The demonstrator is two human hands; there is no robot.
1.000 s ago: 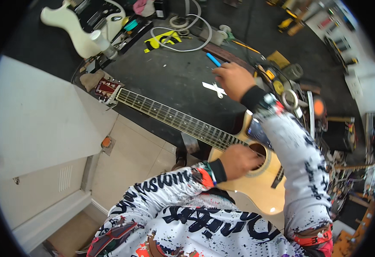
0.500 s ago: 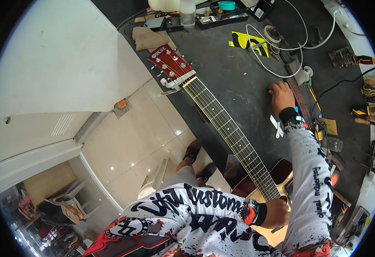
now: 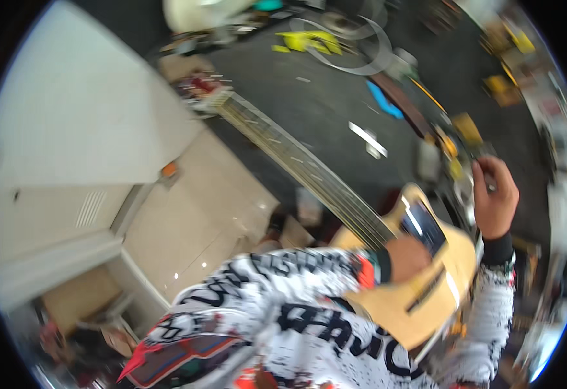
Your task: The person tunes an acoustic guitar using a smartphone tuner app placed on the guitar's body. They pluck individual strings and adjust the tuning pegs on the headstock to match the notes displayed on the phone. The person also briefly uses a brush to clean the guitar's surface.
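In the head view, an acoustic guitar with a pale wooden body and a reddish headstock (image 3: 342, 202) slants along the near edge of a dark grey tabletop (image 3: 264, 71), its body at the lower right. The left hand (image 3: 408, 259) lies over that body, between the neck and the dark bridge, just beside a dark, glossy rectangular device (image 3: 424, 227) resting on the wood. Its fingers are blurred, so I cannot tell how far they are spread or whether they have hold of anything. The right hand (image 3: 496, 198) is raised beyond the body, apart from the guitar in the picture; its thumb and fingers bend around 1 small gap, and I cannot tell whether they grip anything. Near it, 1 greyish, jar-like container (image 3: 429, 159) is too blurred to show its contents.
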